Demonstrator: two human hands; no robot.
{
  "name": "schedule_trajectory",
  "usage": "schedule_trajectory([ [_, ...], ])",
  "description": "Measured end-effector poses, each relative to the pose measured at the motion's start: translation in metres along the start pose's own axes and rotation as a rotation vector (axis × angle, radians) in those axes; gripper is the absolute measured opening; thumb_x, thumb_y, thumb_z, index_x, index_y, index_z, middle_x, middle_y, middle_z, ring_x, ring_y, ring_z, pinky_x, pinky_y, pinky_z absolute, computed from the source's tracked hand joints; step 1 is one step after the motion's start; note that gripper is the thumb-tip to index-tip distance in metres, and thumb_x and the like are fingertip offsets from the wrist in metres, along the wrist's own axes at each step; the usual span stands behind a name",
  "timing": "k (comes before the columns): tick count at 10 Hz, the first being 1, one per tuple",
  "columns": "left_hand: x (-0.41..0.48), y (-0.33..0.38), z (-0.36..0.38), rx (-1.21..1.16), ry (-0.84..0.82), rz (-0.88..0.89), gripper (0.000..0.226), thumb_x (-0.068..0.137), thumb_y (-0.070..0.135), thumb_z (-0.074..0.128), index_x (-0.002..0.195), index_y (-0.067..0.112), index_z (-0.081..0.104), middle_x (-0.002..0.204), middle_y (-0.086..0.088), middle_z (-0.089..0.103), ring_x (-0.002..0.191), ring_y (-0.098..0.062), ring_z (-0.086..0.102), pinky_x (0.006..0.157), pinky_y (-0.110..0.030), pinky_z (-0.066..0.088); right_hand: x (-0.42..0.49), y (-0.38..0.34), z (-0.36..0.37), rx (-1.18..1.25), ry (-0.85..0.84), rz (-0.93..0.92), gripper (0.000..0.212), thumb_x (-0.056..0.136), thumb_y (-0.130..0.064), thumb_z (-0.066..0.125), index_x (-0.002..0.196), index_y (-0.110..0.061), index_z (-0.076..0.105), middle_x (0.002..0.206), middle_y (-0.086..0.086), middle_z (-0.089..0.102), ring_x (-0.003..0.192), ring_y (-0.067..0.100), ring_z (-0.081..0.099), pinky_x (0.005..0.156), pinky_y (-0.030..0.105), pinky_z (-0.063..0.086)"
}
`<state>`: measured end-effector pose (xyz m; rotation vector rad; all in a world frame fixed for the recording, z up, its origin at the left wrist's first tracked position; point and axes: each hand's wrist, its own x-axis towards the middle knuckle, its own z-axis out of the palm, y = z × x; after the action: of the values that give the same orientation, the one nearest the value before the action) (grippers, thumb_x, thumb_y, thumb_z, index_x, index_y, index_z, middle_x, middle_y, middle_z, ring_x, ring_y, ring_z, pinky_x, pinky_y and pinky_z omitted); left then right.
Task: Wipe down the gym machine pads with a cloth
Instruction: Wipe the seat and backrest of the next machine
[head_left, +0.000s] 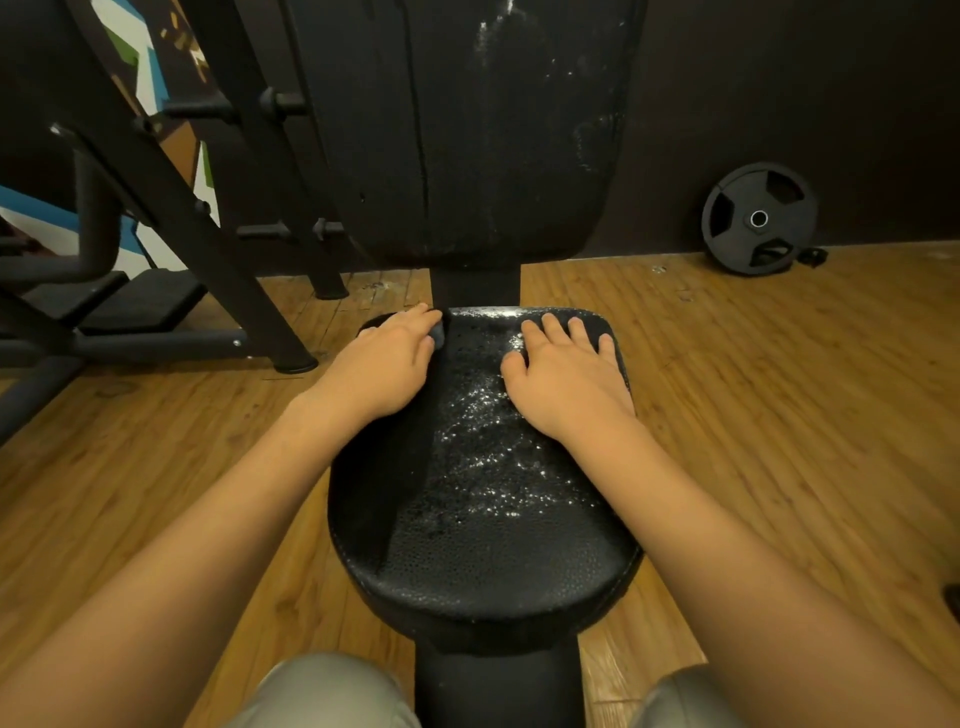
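The black seat pad (498, 519) lies in front of me, its middle glistening with wet droplets. A dark cloth (395, 467) is draped along the pad's left side. My left hand (387, 364) rests on the cloth's far end, and its fingertips curl round a bunched grey bit of the cloth near the pad's back edge. My right hand (566, 379) lies flat on the far right of the seat pad with fingers spread, holding nothing. Behind the seat stands the upright back pad (467, 130), black with white streaks and smears.
A black machine frame (208, 234) with slanted bars and a footplate stands to the left. A weight plate (758, 218) leans against the dark wall at right. Wooden floor (779, 415) surrounds the seat. My knees show at the bottom edge.
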<state>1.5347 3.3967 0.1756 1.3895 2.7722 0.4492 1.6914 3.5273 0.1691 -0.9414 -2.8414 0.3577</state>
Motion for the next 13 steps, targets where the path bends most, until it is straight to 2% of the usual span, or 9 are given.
schedule_trajectory([
  [3, 0.041, 0.008, -0.008, -0.049, -0.011, -0.076, 0.048, 0.110, 0.027, 0.034, 0.156, 0.017, 0.036, 0.159, -0.011, 0.041, 0.143, -0.032, 0.042, 0.116, -0.042, 0.032, 0.000, 0.000, -0.001, -0.006, -0.003, 0.000, 0.061, 0.108, -0.045, 0.019, 0.164, -0.021, 0.016, 0.172, 0.003, 0.008, 0.158, 0.028, 0.001, 0.127, 0.053, 0.001],
  [5, -0.002, 0.008, -0.004, -0.043, -0.002, -0.010, 0.049, 0.110, 0.025, 0.036, 0.159, 0.020, 0.030, 0.166, -0.004, 0.027, 0.151, -0.025, 0.029, 0.122, -0.040, 0.022, -0.001, 0.001, -0.001, -0.005, 0.005, 0.002, 0.061, 0.108, -0.046, 0.019, 0.164, -0.022, 0.016, 0.172, 0.003, 0.008, 0.158, 0.028, 0.002, 0.127, 0.053, 0.001],
  [6, -0.009, 0.004, 0.000, -0.040, 0.023, -0.002, 0.050, 0.110, 0.027, 0.035, 0.159, 0.020, 0.029, 0.167, -0.003, 0.026, 0.151, -0.025, 0.028, 0.122, -0.042, 0.021, 0.000, 0.001, 0.000, -0.004, 0.012, -0.002, 0.061, 0.108, -0.046, 0.019, 0.164, -0.021, 0.017, 0.172, 0.003, 0.009, 0.158, 0.028, 0.002, 0.127, 0.053, 0.001],
  [9, 0.020, 0.024, -0.010, -0.044, 0.003, -0.115, 0.044, 0.110, 0.024, 0.034, 0.152, 0.012, 0.040, 0.154, -0.014, 0.044, 0.138, -0.034, 0.045, 0.111, -0.043, 0.035, 0.000, 0.001, 0.000, -0.005, 0.012, -0.005, 0.061, 0.108, -0.046, 0.020, 0.164, -0.021, 0.017, 0.172, 0.003, 0.010, 0.158, 0.028, 0.003, 0.127, 0.053, 0.001],
  [10, -0.008, 0.023, -0.005, -0.037, 0.027, -0.089, 0.042, 0.110, 0.021, 0.034, 0.150, 0.010, 0.040, 0.156, -0.012, 0.041, 0.140, -0.031, 0.042, 0.114, -0.044, 0.032, 0.000, 0.002, 0.000, -0.005, 0.014, -0.005, 0.061, 0.108, -0.046, 0.020, 0.164, -0.021, 0.017, 0.172, 0.003, 0.009, 0.158, 0.028, 0.003, 0.127, 0.053, 0.001],
  [11, -0.026, 0.019, -0.001, -0.031, 0.028, -0.077, 0.048, 0.111, 0.022, 0.032, 0.158, 0.012, 0.029, 0.165, -0.007, 0.028, 0.150, -0.025, 0.028, 0.121, -0.043, 0.022, 0.000, 0.002, 0.000, -0.006, 0.014, -0.008, 0.061, 0.108, -0.046, 0.020, 0.164, -0.021, 0.017, 0.172, 0.003, 0.009, 0.158, 0.028, 0.003, 0.127, 0.053, 0.001],
  [13, 0.006, 0.028, -0.012, -0.018, -0.018, -0.109, 0.046, 0.111, 0.022, 0.032, 0.155, 0.010, 0.033, 0.162, -0.012, 0.033, 0.147, -0.030, 0.032, 0.118, -0.045, 0.027, 0.000, 0.002, 0.000, -0.011, 0.008, -0.004, 0.061, 0.108, -0.046, 0.020, 0.164, -0.022, 0.017, 0.172, 0.003, 0.009, 0.158, 0.028, 0.003, 0.127, 0.053, 0.001],
])
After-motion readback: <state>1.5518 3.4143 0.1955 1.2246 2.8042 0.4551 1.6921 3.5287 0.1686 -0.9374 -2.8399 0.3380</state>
